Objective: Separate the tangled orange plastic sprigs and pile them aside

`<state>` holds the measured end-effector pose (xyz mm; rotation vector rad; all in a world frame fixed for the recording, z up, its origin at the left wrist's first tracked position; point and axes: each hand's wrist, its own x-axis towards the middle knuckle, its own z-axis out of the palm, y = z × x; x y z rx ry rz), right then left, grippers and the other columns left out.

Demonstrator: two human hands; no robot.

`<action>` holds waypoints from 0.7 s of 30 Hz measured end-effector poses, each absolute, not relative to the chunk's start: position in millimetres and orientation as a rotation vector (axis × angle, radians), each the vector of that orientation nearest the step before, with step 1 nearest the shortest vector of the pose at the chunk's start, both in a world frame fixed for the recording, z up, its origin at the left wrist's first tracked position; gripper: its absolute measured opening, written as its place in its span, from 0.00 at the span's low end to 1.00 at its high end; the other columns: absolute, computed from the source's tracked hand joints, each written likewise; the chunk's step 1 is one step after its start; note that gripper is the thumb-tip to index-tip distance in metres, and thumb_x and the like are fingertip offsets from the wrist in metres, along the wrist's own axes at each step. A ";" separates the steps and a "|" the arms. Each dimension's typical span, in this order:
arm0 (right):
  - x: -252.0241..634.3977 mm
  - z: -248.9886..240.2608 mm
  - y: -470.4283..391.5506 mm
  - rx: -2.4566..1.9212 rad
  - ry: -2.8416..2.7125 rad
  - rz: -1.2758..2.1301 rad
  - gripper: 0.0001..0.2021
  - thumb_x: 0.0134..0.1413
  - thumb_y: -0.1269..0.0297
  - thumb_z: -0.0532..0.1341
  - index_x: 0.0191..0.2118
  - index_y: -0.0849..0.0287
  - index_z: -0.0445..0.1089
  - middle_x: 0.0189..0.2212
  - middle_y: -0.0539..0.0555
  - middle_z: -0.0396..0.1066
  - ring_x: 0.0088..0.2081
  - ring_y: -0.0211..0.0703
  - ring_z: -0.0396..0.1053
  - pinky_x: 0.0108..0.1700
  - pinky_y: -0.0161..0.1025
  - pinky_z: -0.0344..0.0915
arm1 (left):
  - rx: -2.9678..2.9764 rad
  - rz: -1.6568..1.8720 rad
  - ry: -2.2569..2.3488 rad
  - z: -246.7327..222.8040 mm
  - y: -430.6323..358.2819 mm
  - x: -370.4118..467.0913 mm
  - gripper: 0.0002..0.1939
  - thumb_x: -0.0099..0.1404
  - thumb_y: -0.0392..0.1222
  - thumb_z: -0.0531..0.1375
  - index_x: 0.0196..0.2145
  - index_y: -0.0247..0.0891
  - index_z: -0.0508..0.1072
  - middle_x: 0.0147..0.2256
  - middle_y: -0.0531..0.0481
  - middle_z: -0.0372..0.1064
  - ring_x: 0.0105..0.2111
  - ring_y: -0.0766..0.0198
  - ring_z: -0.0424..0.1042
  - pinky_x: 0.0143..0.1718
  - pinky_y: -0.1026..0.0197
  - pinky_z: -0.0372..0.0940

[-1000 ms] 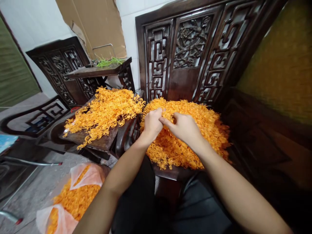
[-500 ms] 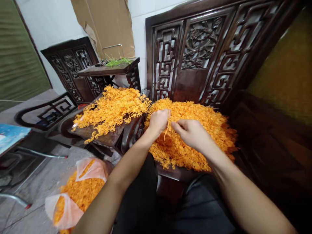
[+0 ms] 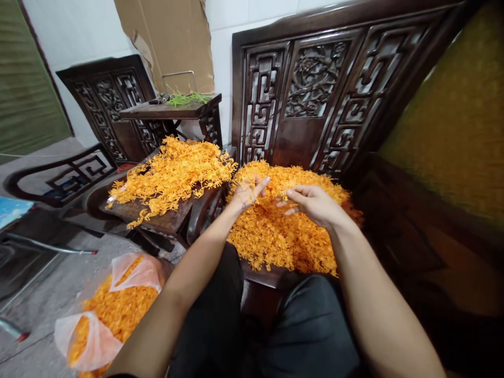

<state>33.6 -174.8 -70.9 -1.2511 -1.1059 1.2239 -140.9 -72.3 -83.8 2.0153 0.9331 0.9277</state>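
Observation:
A large heap of small orange branching pieces (image 3: 263, 236) lies on the dark wooden seat in front of me. Over its back left part is my left hand (image 3: 249, 193), its thumb raised and its fingers apart, partly blurred against the orange. My right hand (image 3: 305, 200) is above the middle of the heap with the fingers spread and the thumb near the index finger. Whether a small orange piece is between those fingertips I cannot make out. A second orange pile (image 3: 177, 170) sits on the wooden surface to the left.
On the floor at lower left stands a translucent bag (image 3: 98, 341) full of orange pieces. Green stems (image 3: 189, 98) lie on a small wooden table (image 3: 157, 111). Carved chair backs (image 3: 311, 84) rise behind, and a metal-legged blue-topped table (image 3: 13, 210) is at far left.
My hands have moved apart and their fingers have opened. The orange strand that hung between them no longer shows. The view has shifted slightly to the right.

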 end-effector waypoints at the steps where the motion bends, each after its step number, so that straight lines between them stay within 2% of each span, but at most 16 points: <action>1: 33.5 -74.9 -171.3 -1.264 -1.098 1.226 0.18 0.49 0.50 0.73 0.30 0.59 0.72 0.34 0.60 0.77 0.36 0.49 0.78 0.32 0.41 0.78 | 2.005 0.888 0.884 -83.0 -74.0 -140.8 0.14 0.73 0.47 0.54 0.35 0.38 0.74 0.29 0.46 0.75 0.32 0.59 0.74 0.46 0.49 0.72; 4: 30.8 -84.3 -162.8 -1.297 -1.098 1.246 0.13 0.52 0.56 0.72 0.32 0.61 0.73 0.36 0.61 0.78 0.36 0.47 0.78 0.32 0.40 0.77 | 1.992 0.802 0.795 -82.9 -74.5 -140.4 0.12 0.71 0.48 0.56 0.38 0.38 0.75 0.29 0.47 0.75 0.34 0.59 0.75 0.48 0.50 0.71; 7: 28.2 -90.3 -156.7 -1.323 -1.105 1.282 0.11 0.51 0.60 0.71 0.34 0.62 0.73 0.38 0.60 0.78 0.32 0.41 0.75 0.25 0.34 0.72 | 2.006 0.709 0.759 -86.4 -70.4 -138.2 0.12 0.69 0.48 0.59 0.39 0.36 0.76 0.31 0.48 0.76 0.36 0.61 0.75 0.48 0.54 0.70; 10: 25.9 -93.4 -152.6 -1.290 -1.044 1.281 0.14 0.50 0.60 0.71 0.39 0.61 0.72 0.37 0.56 0.77 0.25 0.33 0.68 0.19 0.28 0.60 | 1.990 0.649 0.802 -91.2 -66.2 -135.8 0.12 0.69 0.46 0.60 0.40 0.33 0.77 0.28 0.48 0.74 0.31 0.62 0.74 0.41 0.58 0.69; 12: 24.4 -94.6 -150.4 -1.247 -0.963 1.284 0.18 0.50 0.59 0.72 0.45 0.57 0.70 0.36 0.53 0.76 0.25 0.33 0.67 0.19 0.28 0.58 | 1.950 0.666 0.860 -93.6 -64.8 -135.1 0.12 0.68 0.46 0.60 0.39 0.33 0.76 0.25 0.50 0.73 0.28 0.63 0.72 0.37 0.60 0.68; 14: 23.4 -95.7 -148.2 -1.230 -0.906 1.297 0.20 0.49 0.58 0.72 0.46 0.56 0.68 0.35 0.51 0.75 0.27 0.35 0.70 0.21 0.29 0.62 | 1.902 0.699 0.889 -94.9 -64.4 -135.0 0.12 0.68 0.47 0.61 0.38 0.34 0.75 0.24 0.51 0.73 0.27 0.65 0.71 0.36 0.61 0.68; 16: 23.2 -97.3 -145.8 -1.235 -0.888 1.293 0.19 0.49 0.58 0.73 0.42 0.57 0.68 0.32 0.51 0.74 0.29 0.38 0.73 0.26 0.33 0.69 | 1.860 0.747 0.881 -95.4 -64.4 -135.1 0.11 0.69 0.46 0.61 0.38 0.34 0.74 0.24 0.51 0.73 0.27 0.65 0.72 0.37 0.60 0.69; 18: 23.4 -99.8 -142.8 -1.242 -0.887 1.257 0.16 0.52 0.56 0.71 0.38 0.58 0.66 0.30 0.51 0.72 0.30 0.40 0.75 0.31 0.37 0.73 | 1.824 0.795 0.882 -96.0 -64.2 -134.4 0.09 0.70 0.43 0.60 0.39 0.34 0.73 0.25 0.51 0.73 0.28 0.65 0.73 0.39 0.59 0.70; 21: 24.2 -105.8 -135.9 -1.294 -0.905 1.144 0.16 0.57 0.50 0.66 0.35 0.57 0.65 0.28 0.51 0.69 0.29 0.41 0.74 0.34 0.43 0.75 | 1.821 0.856 0.936 -99.6 -61.9 -130.2 0.04 0.69 0.38 0.61 0.39 0.34 0.74 0.27 0.49 0.74 0.28 0.64 0.75 0.40 0.58 0.71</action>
